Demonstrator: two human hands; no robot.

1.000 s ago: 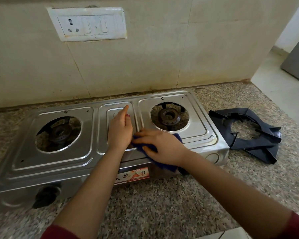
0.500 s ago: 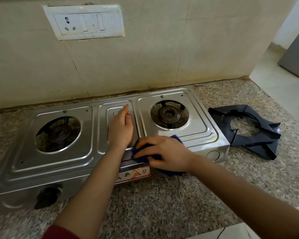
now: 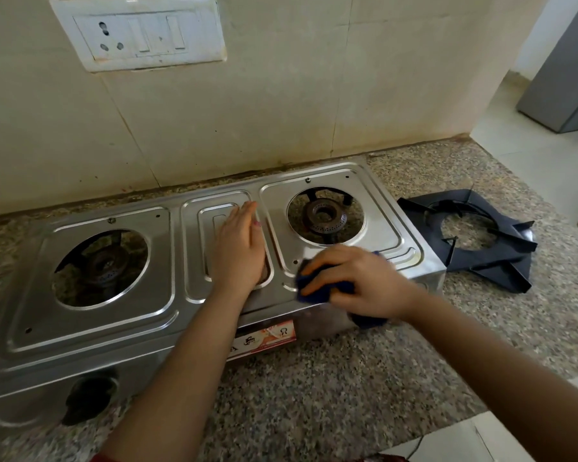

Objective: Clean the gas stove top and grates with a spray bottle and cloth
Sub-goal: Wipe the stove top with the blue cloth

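A two-burner steel gas stove (image 3: 107, 315) sits on a speckled granite counter (image 3: 314, 388). Its grates are off: black grates (image 3: 501, 255) lie stacked on the counter to its right. My left hand (image 3: 237, 251) rests flat, fingers together, on the stove's middle panel. My right hand (image 3: 354, 281) presses a dark blue cloth (image 3: 314, 291) on the front edge of the right burner panel, just below the right burner (image 3: 324, 215). The left burner (image 3: 101, 265) is uncovered. No spray bottle is in view.
A tiled wall with a white switch and socket plate (image 3: 144, 31) rises right behind the stove. A black knob (image 3: 87, 398) sticks out of the stove's front left. The counter ends at the right, with floor and a grey appliance (image 3: 564, 85) beyond.
My right hand has slid the cloth to the right along the stove's front edge, from near my left hand to below the right burner. My left hand has stayed in place.
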